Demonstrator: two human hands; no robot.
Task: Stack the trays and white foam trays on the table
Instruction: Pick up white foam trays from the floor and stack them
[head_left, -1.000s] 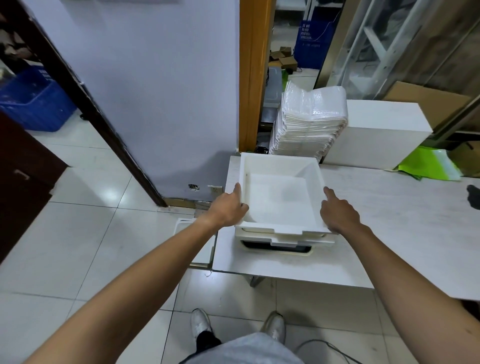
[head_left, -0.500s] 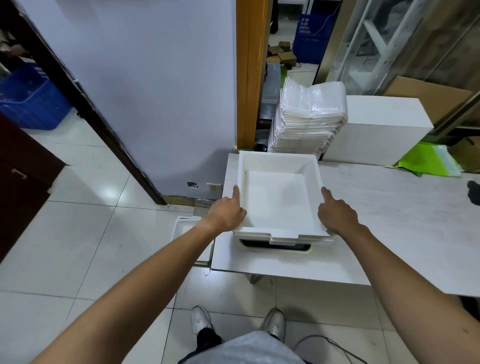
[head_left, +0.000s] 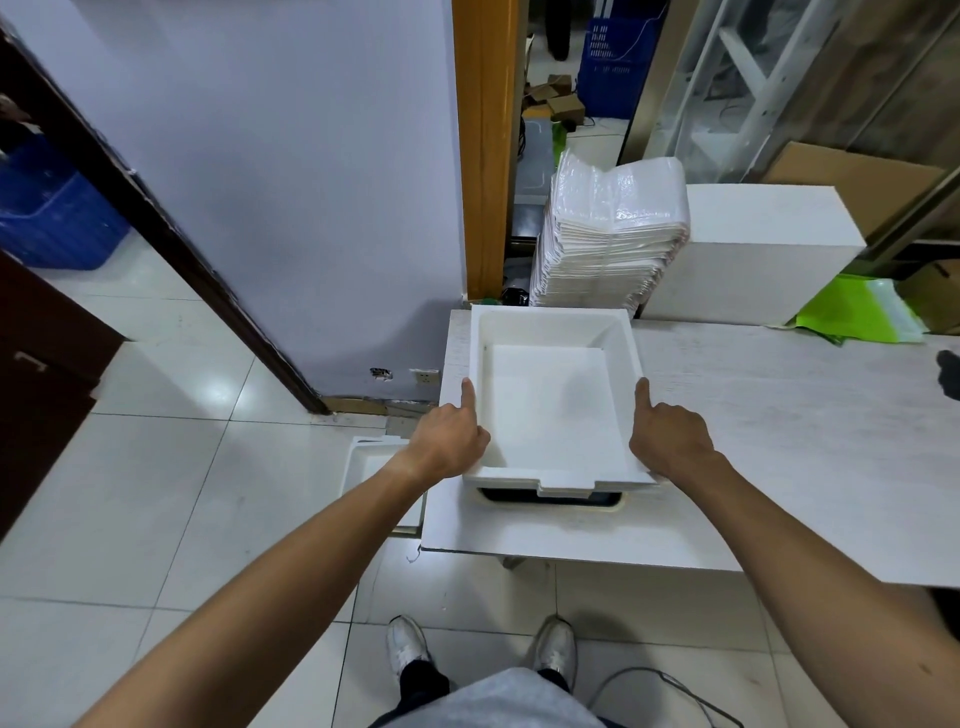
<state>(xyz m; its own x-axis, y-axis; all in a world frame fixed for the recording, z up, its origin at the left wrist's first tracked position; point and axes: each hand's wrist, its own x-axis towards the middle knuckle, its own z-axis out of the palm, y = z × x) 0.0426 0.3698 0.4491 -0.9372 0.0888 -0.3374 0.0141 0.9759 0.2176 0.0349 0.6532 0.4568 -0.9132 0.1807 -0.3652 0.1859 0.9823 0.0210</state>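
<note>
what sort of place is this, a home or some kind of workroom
Probably a small business's packing or storage room: a tall stack of plastic-wrapped white foam trays, a large white foam box and brown cardboard boxes stand behind the white table.

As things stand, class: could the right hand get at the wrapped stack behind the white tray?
Probably yes, once freed. The right hand holds the white tray by its right side; the wrapped stack stands just beyond the far rim, nothing visibly between.
</note>
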